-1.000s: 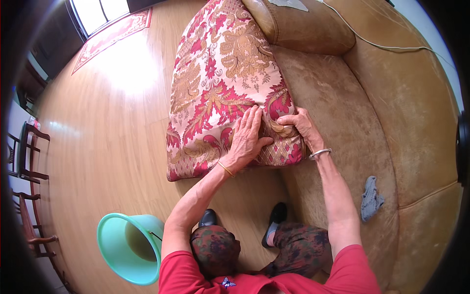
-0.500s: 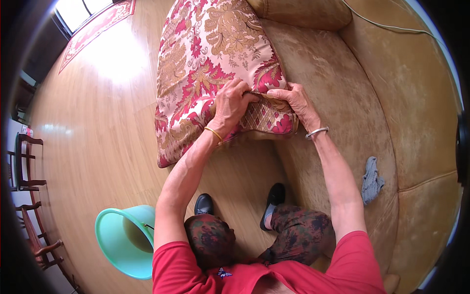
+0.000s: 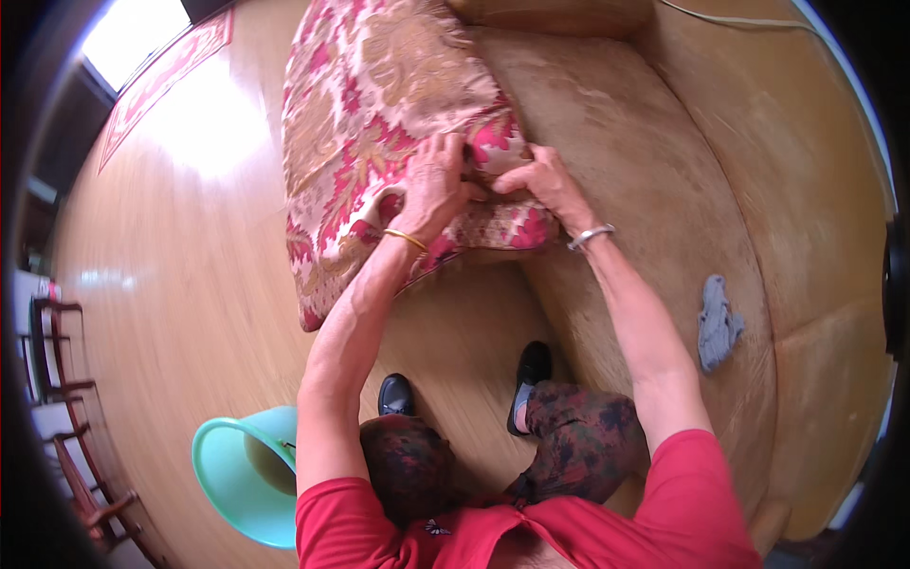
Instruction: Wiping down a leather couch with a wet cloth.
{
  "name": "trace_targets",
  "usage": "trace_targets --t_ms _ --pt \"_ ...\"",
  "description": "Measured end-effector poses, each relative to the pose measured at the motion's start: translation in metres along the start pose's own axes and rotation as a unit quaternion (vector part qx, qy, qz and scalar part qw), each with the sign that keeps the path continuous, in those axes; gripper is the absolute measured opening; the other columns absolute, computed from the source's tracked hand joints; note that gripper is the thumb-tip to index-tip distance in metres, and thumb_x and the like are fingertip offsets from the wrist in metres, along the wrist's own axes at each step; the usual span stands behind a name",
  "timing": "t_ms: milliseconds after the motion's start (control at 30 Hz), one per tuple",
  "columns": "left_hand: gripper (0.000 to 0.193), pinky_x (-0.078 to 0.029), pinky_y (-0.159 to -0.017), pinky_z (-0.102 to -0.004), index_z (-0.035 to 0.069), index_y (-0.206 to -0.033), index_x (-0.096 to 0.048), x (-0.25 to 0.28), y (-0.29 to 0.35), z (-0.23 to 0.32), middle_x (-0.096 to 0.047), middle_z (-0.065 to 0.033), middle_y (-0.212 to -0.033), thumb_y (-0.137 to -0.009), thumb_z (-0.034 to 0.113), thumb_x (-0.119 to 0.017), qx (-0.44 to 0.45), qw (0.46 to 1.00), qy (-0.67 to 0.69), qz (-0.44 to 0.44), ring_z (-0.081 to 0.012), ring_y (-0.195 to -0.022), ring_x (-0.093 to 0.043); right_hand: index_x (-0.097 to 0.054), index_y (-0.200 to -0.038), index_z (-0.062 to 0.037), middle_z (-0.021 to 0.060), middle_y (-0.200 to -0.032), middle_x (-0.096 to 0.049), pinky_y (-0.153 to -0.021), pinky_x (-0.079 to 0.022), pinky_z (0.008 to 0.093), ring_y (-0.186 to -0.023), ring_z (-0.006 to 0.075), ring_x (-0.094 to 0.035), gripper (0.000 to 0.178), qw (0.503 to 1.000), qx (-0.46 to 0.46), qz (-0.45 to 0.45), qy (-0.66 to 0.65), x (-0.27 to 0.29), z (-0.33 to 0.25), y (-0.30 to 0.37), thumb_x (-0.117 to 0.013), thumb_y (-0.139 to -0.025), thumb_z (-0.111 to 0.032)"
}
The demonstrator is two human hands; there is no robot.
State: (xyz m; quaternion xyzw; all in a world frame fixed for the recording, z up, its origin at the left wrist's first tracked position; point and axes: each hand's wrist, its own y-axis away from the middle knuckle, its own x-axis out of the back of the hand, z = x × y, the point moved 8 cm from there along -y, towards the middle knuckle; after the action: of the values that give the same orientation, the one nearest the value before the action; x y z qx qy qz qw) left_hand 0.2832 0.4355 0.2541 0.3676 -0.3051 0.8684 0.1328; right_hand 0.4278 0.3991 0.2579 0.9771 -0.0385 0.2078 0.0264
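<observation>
A large cushion [image 3: 370, 104] in pink, red and gold floral fabric lies partly on the brown sofa, its left side and near end reaching out past the seat. My left hand [image 3: 436, 185], with a gold bangle at the wrist, grips the fabric of its near part, fingers curled and partly hidden in the folds. Opposite it, my right hand [image 3: 548, 185], wearing a silver bangle, pinches the cushion's right edge between thumb and fingers. The cloth puckers between the two hands. Exactly what the fingertips press on is hidden.
The suede-like brown sofa [image 3: 654, 180] fills the right side, with a grey cloth [image 3: 718, 322] lying on it. A light green bucket [image 3: 213, 474] stands on the wooden floor [image 3: 171, 294] beside my left arm. Dark wooden chairs [image 3: 62, 346] line the far left.
Both hands have shifted slightly up and left in view. The cushion's fabric is more bunched between them, and its near right corner is drawn in. The view itself has also moved a little.
</observation>
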Motion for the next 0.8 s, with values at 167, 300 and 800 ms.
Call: trace_targets --t_ms 167,300,800 --pt "0.065 -0.044 -0.085 -0.0422 0.002 -0.106 -0.054 -0.001 0.002 -0.005 -0.055 -0.0176 -0.104 -0.049 0.018 -0.082 0.049 0.990 0.117 -0.065 -0.0359 -0.101 -0.052 -0.057 -0.093 0.0120 0.0279 -0.083 -0.063 -0.073 -0.049 0.0384 -0.081 0.0355 -0.064 0.061 0.988 0.027 0.089 0.125 0.003 -0.006 0.022 -0.077 -0.061 -0.036" --pt "0.054 -0.043 -0.086 -0.0382 0.001 -0.111 -0.054 0.003 0.014 -0.011 -0.058 -0.0177 -0.104 -0.063 0.019 -0.071 0.042 0.980 0.097 -0.167 -0.0325 -0.100 -0.056 -0.040 -0.120 0.0063 0.0306 -0.116 -0.050 -0.087 -0.046 0.0409 -0.099 0.0377 -0.057 0.064 0.976 0.141 0.065 0.151 0.007 -0.035 0.091 -0.070 -0.074 -0.026" --pt "0.028 -0.042 -0.088 -0.0382 0.006 -0.103 -0.061 -0.096 0.022 0.226 -0.052 -0.0140 -0.116 -0.076 0.008 -0.061 -0.295 0.955 -0.007 -0.001 -0.0314 -0.103 -0.051 -0.061 -0.116 -0.0045 0.0166 -0.135 -0.045 -0.107 -0.027 0.0448 -0.132 0.0316 -0.032 0.062 0.913 -0.123 0.162 0.355 0.232 0.088 0.387 -0.054 -0.081 -0.056"
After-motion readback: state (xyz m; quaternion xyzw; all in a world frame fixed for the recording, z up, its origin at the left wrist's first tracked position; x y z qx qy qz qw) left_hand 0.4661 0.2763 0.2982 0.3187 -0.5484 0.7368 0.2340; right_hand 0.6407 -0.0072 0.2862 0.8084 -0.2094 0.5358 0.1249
